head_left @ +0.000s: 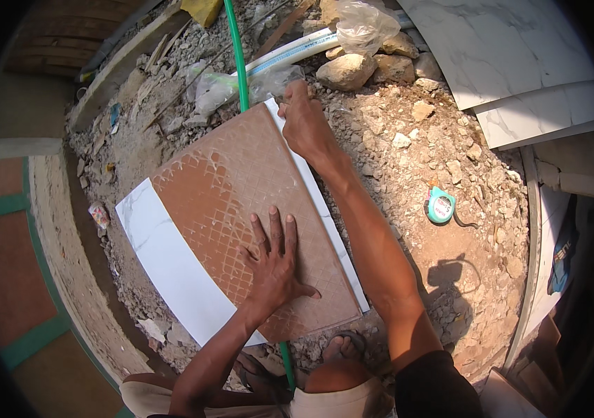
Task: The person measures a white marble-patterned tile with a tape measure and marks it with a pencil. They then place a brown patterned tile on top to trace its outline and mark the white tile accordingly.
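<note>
A brown tile (203, 202) lies with its gridded back facing up, part of it wet-looking or darker. Beneath it, a white marbled tile (178, 261) shows along the left side and as a narrow strip at the right. My left hand (272, 268) presses flat on the brown tile with its fingers spread. At the far right corner, my right hand (304, 129) is curled closed beside the brown tile's edge, over the white strip. Whatever its fingers grip is hidden from this view.
Rubble covers the ground, with large stones (346, 72) at the back. A green hose (240, 63) passes under the tiles. White pipes (290, 52) and plastic bags lie beyond. A teal tape measure (440, 205) rests at right; marbled slabs (520, 63) lie at far right.
</note>
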Available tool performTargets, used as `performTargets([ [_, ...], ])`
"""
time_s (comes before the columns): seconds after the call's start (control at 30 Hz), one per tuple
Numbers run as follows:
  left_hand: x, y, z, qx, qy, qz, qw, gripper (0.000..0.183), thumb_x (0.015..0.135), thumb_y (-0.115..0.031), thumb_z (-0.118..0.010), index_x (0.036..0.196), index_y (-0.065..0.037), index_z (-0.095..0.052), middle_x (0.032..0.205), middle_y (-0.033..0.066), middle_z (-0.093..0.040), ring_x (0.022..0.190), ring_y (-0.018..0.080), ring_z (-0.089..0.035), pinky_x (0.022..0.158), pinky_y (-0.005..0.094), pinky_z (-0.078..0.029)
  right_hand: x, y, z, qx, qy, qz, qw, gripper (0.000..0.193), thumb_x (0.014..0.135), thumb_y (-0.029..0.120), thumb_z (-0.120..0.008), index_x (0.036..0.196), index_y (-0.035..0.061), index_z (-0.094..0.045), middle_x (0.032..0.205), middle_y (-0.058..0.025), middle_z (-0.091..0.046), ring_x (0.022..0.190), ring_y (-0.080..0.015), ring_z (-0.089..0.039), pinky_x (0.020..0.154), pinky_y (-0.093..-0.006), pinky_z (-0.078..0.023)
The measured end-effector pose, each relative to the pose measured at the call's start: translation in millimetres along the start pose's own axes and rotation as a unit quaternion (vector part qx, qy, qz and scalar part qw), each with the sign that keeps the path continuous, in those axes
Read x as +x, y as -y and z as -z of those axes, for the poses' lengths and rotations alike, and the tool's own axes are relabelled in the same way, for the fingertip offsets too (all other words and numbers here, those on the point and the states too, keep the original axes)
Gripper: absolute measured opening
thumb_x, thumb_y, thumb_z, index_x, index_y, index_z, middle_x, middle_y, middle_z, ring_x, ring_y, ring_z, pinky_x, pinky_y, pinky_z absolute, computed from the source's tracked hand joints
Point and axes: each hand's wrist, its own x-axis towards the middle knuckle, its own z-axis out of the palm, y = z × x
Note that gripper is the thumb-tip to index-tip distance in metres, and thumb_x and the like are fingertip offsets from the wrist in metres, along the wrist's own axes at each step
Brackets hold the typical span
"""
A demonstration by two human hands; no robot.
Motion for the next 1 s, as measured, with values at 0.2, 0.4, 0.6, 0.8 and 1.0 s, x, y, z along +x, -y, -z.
performTargets([
  [0.2, -0.6, -3.4, 1.8, -0.019, -0.008, 0.006, 1.000, 0.163, 0.036, -0.053, -0.098, 0.160, -0.003, -0.004, 0.165, 0.0255, 0.013, 0.147, 0.0559, 0.017, 0.090, 0.0908, -0.016, 1.8, 0.9, -10.3, -0.094, -0.111, 0.102, 0.984, 0.010, 0.088, 0.002, -0.059, 0.081, -0.0049, -0.061, 0.084, -0.0259, -0.066, 0.081, -0.0460, -0.066, 0.071, -0.0515, -0.051],
  [0.4, 0.2, -4.5, 0.6, -0.005, -0.005, 0.012, 1.000, 0.164, 0.035, -0.053, -0.098, 0.160, -0.004, -0.003, 0.165, 0.0256, 0.013, 0.147, 0.0556, 0.018, 0.091, 0.0901, -0.017, -10.3, -3.3, -19.7, -0.052, -0.070, 0.069, 0.994, 0.014, 0.090, 0.007, -0.058, 0.079, -0.0007, -0.063, 0.081, -0.0246, -0.064, 0.079, -0.0455, -0.063, 0.072, -0.0509, -0.050],
  [0.6, 1.0, 0.1, -4.5, 0.021, -0.010, -0.008, 1.000, 0.172, 0.031, -0.064, -0.094, 0.159, -0.001, 0.001, 0.162, 0.0310, 0.017, 0.144, 0.0566, 0.023, 0.089, 0.0904, -0.019, -10.2, -6.7, -26.4, -0.037, -0.085, 0.086, 0.992, 0.017, 0.092, 0.010, -0.059, 0.080, -0.0011, -0.062, 0.082, -0.0239, -0.064, 0.080, -0.0445, -0.063, 0.072, -0.0512, -0.049],
  [0.8, 1.7, 1.3, -7.3, 0.031, -0.008, -0.007, 0.999, 0.173, 0.030, -0.066, -0.093, 0.159, -0.001, 0.002, 0.162, 0.0314, 0.017, 0.144, 0.0575, 0.022, 0.089, 0.0903, -0.019, -7.5, -10.6, -30.0, -0.053, -0.096, 0.117, 0.987, 0.018, 0.092, 0.012, -0.061, 0.082, -0.0012, -0.066, 0.082, -0.0230, -0.065, 0.081, -0.0437, -0.064, 0.075, -0.0510, -0.050],
  [1.0, 1.9, 4.1, -9.6, 0.015, -0.035, -0.030, 0.999, 0.172, 0.031, -0.067, -0.092, 0.160, -0.002, 0.002, 0.162, 0.0308, 0.018, 0.145, 0.0570, 0.022, 0.089, 0.0905, -0.019, -0.9, -15.0, -37.9, -0.074, -0.064, 0.086, 0.991, 0.015, 0.090, 0.008, -0.060, 0.082, -0.0016, -0.066, 0.082, -0.0228, -0.065, 0.080, -0.0431, -0.065, 0.073, -0.0494, -0.053],
])
